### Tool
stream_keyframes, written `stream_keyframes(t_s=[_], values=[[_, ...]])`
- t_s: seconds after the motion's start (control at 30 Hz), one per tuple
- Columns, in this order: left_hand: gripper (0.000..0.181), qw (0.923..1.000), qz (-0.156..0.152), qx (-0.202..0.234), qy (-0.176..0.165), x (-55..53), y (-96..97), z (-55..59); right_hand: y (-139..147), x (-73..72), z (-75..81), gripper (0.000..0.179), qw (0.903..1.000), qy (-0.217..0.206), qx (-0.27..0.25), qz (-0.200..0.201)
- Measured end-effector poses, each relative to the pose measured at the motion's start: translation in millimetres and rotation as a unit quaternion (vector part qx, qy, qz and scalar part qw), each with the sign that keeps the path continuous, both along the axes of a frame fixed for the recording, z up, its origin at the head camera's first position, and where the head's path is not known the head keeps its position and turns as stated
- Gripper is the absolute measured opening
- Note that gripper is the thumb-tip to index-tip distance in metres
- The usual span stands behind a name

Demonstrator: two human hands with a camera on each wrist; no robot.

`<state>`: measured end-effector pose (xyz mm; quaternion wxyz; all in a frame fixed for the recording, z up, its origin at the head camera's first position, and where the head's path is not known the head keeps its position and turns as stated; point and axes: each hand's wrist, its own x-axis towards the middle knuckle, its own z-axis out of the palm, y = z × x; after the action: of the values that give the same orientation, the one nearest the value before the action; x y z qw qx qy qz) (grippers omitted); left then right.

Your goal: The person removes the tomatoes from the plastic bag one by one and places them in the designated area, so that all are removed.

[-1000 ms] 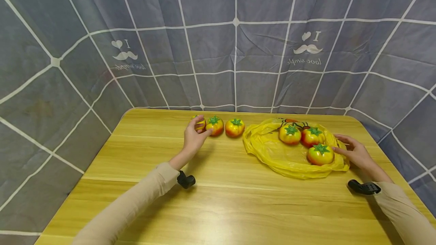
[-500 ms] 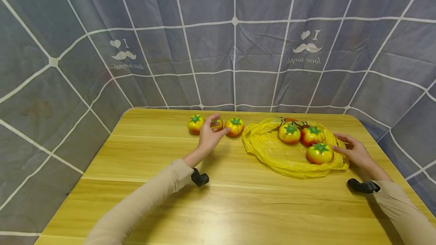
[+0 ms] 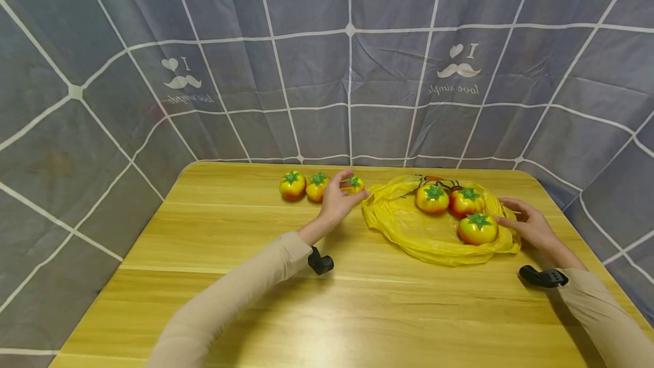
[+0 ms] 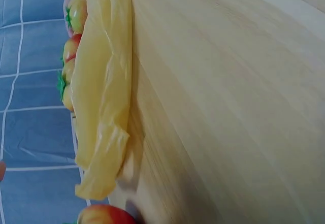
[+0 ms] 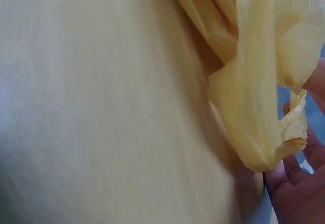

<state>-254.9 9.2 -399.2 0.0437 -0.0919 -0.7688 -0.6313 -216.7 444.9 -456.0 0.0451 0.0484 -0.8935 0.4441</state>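
Note:
Three yellow-red tomatoes with green star-shaped tops stand in a row at the back: the left one [image 3: 292, 186], the middle one [image 3: 315, 186] and the right one [image 3: 355, 184]. My left hand [image 3: 336, 202] is at the right tomato and partly covers it, fingers spread; contact is hard to tell. To the right lies a yellow plastic bag [image 3: 424, 243], its mouth spread wide, with several tomatoes [image 3: 477, 229] in it. My right hand [image 3: 531, 226] is at the bag's right rim, thumb over the edge. In the right wrist view its loosely bent fingers [image 5: 315, 155] are beside the bag's crumpled edge.
All this is on a wooden table [image 3: 357, 311]. A grey-blue curtain [image 3: 311, 84] with white lines hangs behind it and at both sides. Black straps [image 3: 321, 261] are on both wrists.
My left hand has moved right along the row, from the left tomato past the middle one to the right one. The tomatoes stay in place, and my right hand stays by the bag.

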Motion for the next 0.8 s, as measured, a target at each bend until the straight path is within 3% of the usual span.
stream_keyframes(t_s=[0.5, 0.8], values=[[0.067, 0.9961, -0.055, -0.047, -0.05, -3.7, 32.7, -3.1, 1, -0.1, 0.7, 0.051, 0.9996, 0.025, -0.01, 0.008], [0.068, 0.9928, -0.074, -0.08, -0.049, -8.7, 54.1, -4.9, 1, -1.7, 0.4, 0.052, 0.9998, 0.02, -0.009, 0.006]])
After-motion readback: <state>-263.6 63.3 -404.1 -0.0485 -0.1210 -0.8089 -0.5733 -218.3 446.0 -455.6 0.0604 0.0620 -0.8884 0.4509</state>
